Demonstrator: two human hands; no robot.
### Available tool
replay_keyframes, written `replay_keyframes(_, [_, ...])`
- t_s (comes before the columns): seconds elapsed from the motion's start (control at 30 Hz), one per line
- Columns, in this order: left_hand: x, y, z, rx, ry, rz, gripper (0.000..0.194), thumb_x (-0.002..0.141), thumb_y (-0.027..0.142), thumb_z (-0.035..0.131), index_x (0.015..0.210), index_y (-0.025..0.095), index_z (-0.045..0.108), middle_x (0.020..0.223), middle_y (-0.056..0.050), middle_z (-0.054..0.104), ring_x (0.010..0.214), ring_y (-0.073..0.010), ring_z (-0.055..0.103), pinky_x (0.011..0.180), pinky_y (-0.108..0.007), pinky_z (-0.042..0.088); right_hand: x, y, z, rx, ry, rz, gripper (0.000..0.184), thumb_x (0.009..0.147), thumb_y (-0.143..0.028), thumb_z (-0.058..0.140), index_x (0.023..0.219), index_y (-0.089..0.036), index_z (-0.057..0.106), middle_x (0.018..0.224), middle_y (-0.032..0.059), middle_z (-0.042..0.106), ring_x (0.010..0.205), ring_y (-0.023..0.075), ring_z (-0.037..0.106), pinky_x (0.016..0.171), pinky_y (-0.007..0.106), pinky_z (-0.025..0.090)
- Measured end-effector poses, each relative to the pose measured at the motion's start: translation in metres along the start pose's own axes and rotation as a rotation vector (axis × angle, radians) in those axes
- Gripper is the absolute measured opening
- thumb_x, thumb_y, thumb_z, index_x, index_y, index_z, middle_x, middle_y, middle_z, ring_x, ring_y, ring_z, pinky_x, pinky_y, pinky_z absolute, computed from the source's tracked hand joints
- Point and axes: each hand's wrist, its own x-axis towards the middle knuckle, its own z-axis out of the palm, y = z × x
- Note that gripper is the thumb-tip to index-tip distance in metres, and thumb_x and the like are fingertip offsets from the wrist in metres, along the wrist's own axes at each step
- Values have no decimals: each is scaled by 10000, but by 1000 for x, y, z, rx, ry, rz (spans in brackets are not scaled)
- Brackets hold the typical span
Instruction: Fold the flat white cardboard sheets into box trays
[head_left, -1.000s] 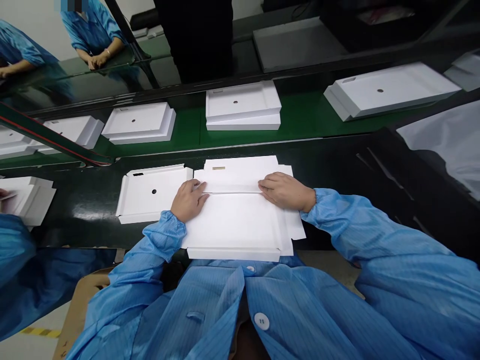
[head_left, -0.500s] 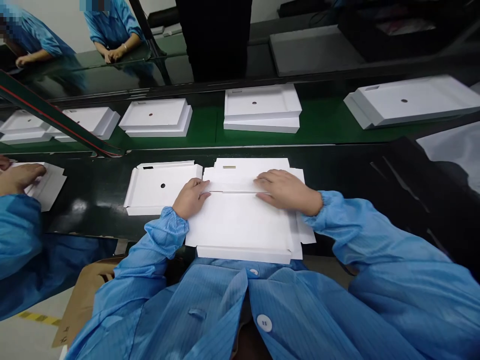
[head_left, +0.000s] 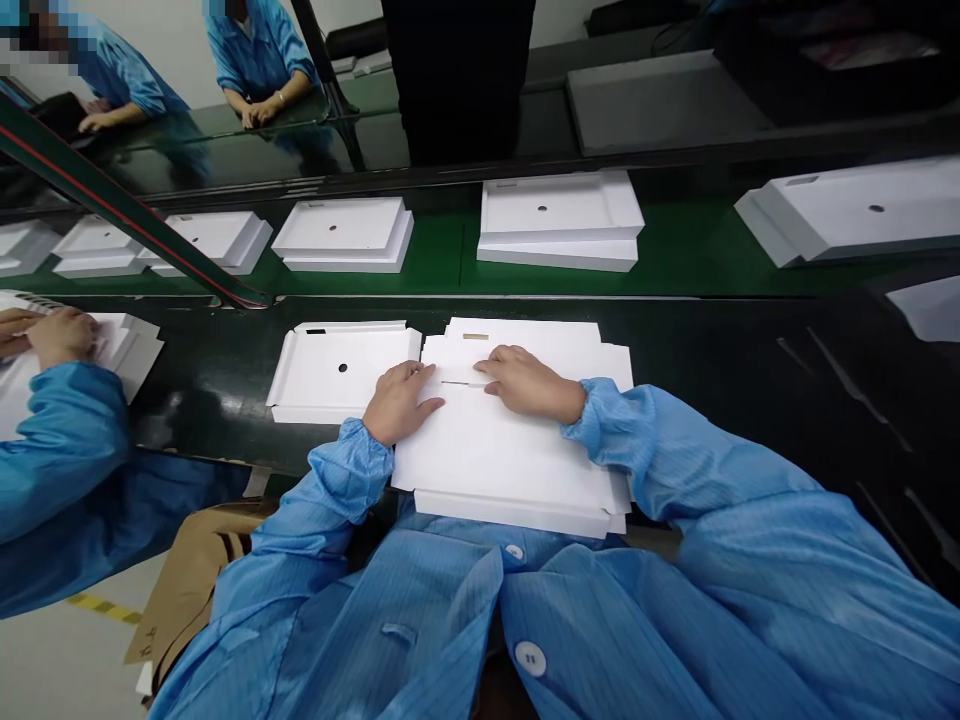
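A white cardboard blank (head_left: pixel 517 440), partly folded, lies before me at the bench's near edge. Its front flap stands raised near my waist, and a crease with a narrow slit runs across its upper part. On its left edge rests my left hand (head_left: pixel 401 400), open, thumb and fingers apart. My right hand (head_left: pixel 529 383) lies on the upper part by the crease, open, fingers stretched left and thumb spread. Close to my left hand is a shallow white tray (head_left: pixel 352 375) with folded-up sides and a round hole.
Stacked white trays (head_left: pixel 562 215) stand along the green conveyor belt (head_left: pixel 442 250) behind the dark bench (head_left: pixel 217 400). A neighbour's hands (head_left: pixel 64 335) work on white cardboard at left. A slanted green post (head_left: pixel 150 225) crosses the left side. Two people in blue are beyond.
My right hand has slid left along the crease, closer to my left hand. The left hand stays at the left edge. The whole view has shifted slightly.
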Motion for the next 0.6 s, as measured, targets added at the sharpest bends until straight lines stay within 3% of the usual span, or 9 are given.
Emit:
replay_keyframes(0.27, [-1,19,0,48,27,41,551,906,443,687,1394,204,596,1404,-181,544,1280,-362,535,1040,-535,466,-17,15,-17,100,-35,0,381,898,-195,606,1277,-153,604,1298,159,601,1213,305,549,1043,440,438])
replay_keyframes(0.47, [8,21,1,-13,-9,134,478,950,339,635,1406,206,591,1127,-118,642,1046,-267,632,924,-422,511,-23,-3,-20,38,-52,-22,388,982,-323,552,1339,-172,561,1279,135,653,1134,297,620,954,419,477])
replay_keyframes(0.6, [12,22,4,55,-26,162,416,955,362,626,1345,219,654,1057,-117,623,987,-270,610,882,-430,493,-22,-9,-10,-164,-15,-82,422,995,-385,582,1379,-211,567,1156,121,670,1022,283,636,840,378,457])
